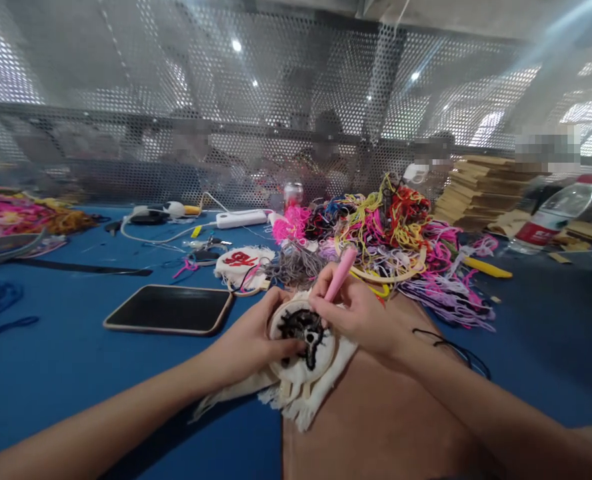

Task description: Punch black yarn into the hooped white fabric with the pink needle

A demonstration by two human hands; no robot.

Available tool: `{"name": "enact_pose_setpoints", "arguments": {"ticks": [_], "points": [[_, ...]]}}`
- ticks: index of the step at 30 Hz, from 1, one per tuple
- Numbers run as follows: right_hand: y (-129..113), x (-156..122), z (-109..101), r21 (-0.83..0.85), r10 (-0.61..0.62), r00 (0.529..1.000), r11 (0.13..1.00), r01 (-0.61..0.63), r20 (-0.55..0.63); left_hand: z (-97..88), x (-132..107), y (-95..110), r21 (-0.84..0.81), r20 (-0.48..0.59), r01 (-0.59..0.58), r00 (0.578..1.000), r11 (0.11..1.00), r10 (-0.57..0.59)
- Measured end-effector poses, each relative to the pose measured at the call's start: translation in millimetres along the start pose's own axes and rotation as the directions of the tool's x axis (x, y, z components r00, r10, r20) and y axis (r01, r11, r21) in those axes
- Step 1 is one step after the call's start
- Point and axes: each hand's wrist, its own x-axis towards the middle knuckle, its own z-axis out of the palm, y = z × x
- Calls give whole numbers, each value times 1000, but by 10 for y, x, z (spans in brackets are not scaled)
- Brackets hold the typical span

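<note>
A round embroidery hoop (335, 353) holds white cloth (303, 413) with frayed edges, on which a black yarn design (313, 357) is worked. My left hand (261, 337) grips the hoop at its left side, the thumb lying over the stitched face. In my right hand (353, 303) is a pink punch needle (341, 272), held like a pen, slanting down to the upper right part of the cloth. Its tip is hidden behind my fingers. A black yarn strand (456, 347) lies by my right forearm.
A phone (169, 309) lies left of the hoop. Behind it are a smaller hoop with red stitching (243, 260) and a white power strip (241, 219). A tangled yarn pile (381, 227), plastic bottle (551, 217) and cardboard stack (481, 190) stand before a perforated screen (276, 133).
</note>
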Motion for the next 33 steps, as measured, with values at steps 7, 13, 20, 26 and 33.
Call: {"name": "enact_pose_setpoints", "arguments": {"ticks": [7,13,20,26,33], "points": [[-18,5,-17,-11,17,999,1000,-17,-34,34,5,-25,-23,-53,27,998,999,-29],[-14,19,-26,34,52,999,998,-51,-12,18,13,-26,-7,-37,7,999,1000,-7],[-29,39,-57,102,113,990,987,-121,87,1,19,-12,12,-7,17,1000,1000,-17],[-22,38,-71,45,121,992,992,-122,29,-4,7,6,6,18,28,999,1000,-28],[-33,20,-76,36,118,991,992,-120,63,-5,18,-30,42,11,2,1000,999,-2]]}}
